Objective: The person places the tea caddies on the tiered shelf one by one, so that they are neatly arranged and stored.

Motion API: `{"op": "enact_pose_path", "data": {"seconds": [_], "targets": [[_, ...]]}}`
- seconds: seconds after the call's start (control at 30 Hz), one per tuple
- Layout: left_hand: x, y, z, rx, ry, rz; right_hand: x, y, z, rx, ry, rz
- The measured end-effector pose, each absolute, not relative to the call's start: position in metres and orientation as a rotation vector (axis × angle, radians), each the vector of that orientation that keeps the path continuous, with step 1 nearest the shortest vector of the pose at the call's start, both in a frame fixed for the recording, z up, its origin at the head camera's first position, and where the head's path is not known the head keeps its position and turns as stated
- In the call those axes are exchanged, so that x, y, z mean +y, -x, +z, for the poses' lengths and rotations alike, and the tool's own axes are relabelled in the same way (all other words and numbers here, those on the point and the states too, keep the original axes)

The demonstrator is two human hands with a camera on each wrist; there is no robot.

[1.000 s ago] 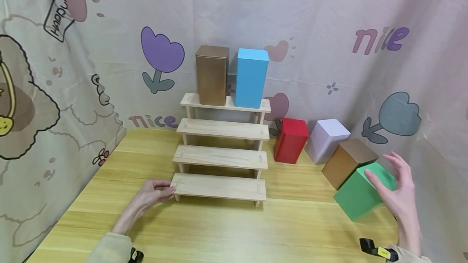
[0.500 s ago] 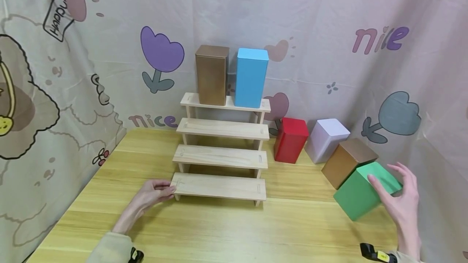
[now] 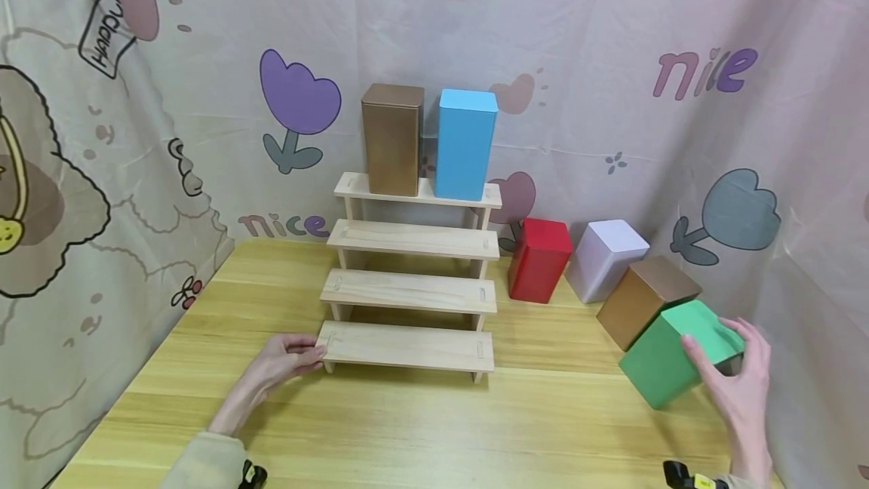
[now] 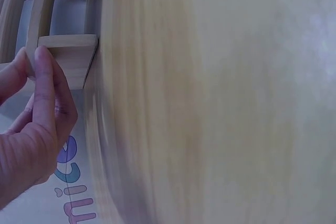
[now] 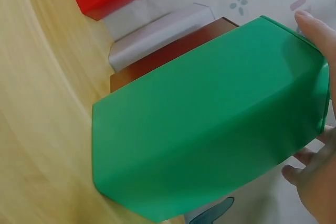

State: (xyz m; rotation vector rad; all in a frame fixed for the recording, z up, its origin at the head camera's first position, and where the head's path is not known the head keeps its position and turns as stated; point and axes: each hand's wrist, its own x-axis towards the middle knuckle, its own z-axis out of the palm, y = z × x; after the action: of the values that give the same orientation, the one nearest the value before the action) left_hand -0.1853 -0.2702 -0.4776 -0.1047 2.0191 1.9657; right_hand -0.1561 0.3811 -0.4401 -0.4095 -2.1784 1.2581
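A four-tier wooden step shelf (image 3: 407,289) stands on the table. My left hand (image 3: 278,364) pinches the left end of its lowest tier, thumb on one face and fingers on the other in the left wrist view. At the right, a tall green box (image 3: 661,364) stands beside a brown box (image 3: 648,300). My right hand (image 3: 741,383) spans the green box's top, thumb at one side and fingers at the opposite side; in the right wrist view that box (image 5: 199,108) still meets the tabletop. On the top tier stand another brown box (image 3: 392,142) and a light blue box (image 3: 465,146).
A red box (image 3: 539,262) and a white box (image 3: 604,262) stand in a row behind the brown one, right of the shelf. A printed cloth (image 3: 577,36) hangs behind and at both sides of the wooden table (image 3: 434,429).
My right hand has come down and closed in on the top of the green box, which looks nearly unmoved. The left hand keeps its hold on the lowest tier.
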Motion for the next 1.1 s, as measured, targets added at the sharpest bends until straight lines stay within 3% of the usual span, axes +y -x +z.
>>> {"op": "enact_pose_path", "data": {"seconds": [0.43, 1.1], "targets": [[-0.27, 0.186, -0.479, 2.053, 0.101, 1.951, 0.377, 0.151, -0.452, -2.232, 0.554, 1.262], [-0.27, 0.184, -0.478, 1.994, 0.07, 2.006, 0.376, 0.15, -0.456, -2.239, 0.561, 1.286]]}}
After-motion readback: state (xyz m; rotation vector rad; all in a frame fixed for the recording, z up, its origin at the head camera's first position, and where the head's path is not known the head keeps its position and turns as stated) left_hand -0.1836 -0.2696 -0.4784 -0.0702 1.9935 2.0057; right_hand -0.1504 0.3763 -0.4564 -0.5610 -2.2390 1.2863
